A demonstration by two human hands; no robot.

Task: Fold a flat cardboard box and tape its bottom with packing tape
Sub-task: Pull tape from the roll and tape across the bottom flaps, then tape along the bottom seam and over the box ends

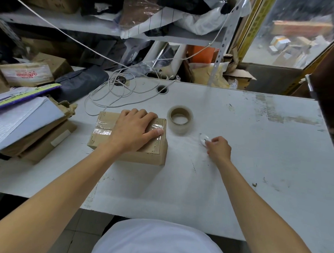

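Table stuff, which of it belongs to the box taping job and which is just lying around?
Part of the job:
cardboard box, clear tape across its top
left hand pressing the tape flat
tape roll beside the box
right hand pinching a small white object, possibly a cutter

Just lying about:
white cable
flattened cardboard stack
printed boxes

The right hand (218, 148) hides most of a small white object (204, 138).
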